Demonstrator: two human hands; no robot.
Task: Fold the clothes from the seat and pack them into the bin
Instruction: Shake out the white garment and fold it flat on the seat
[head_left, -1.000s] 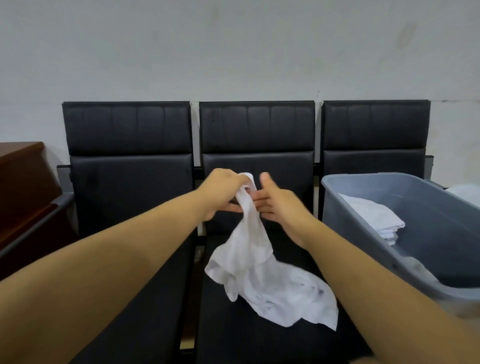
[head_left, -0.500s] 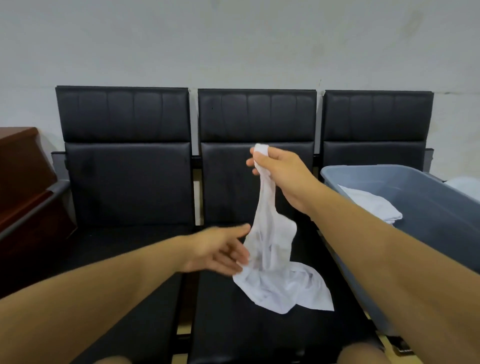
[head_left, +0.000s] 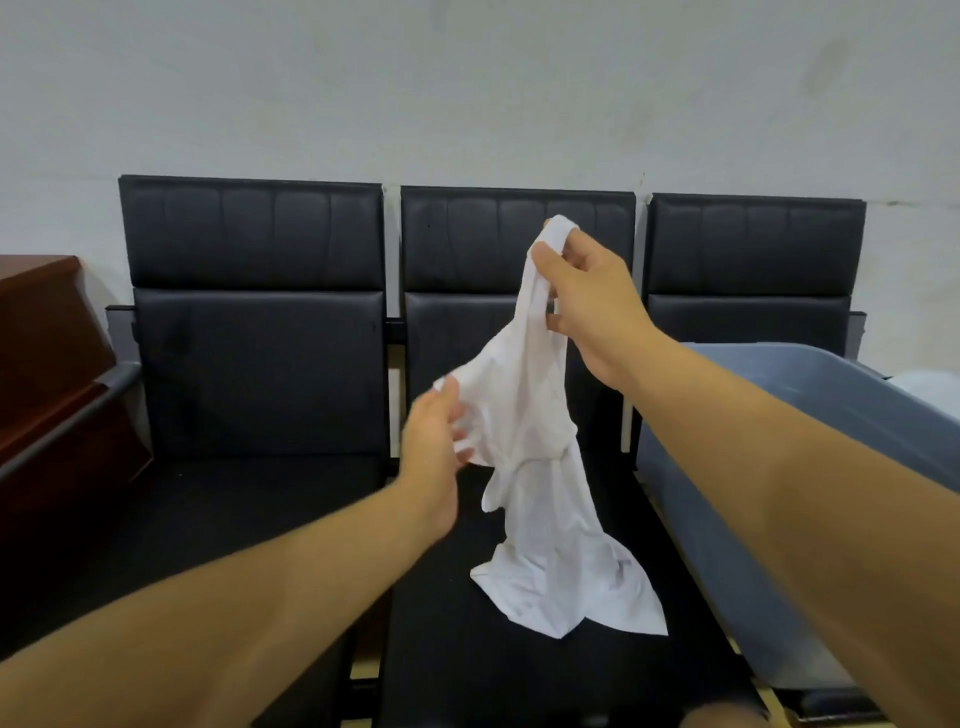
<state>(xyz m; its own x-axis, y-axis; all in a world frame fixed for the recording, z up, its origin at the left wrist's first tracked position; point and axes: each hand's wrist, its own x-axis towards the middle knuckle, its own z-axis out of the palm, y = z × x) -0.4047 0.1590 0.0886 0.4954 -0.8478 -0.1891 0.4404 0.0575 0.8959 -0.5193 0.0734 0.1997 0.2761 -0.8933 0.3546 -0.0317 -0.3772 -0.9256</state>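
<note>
Garment (head_left: 535, 415) pinched in right hand (head_left: 592, 306)
</note>
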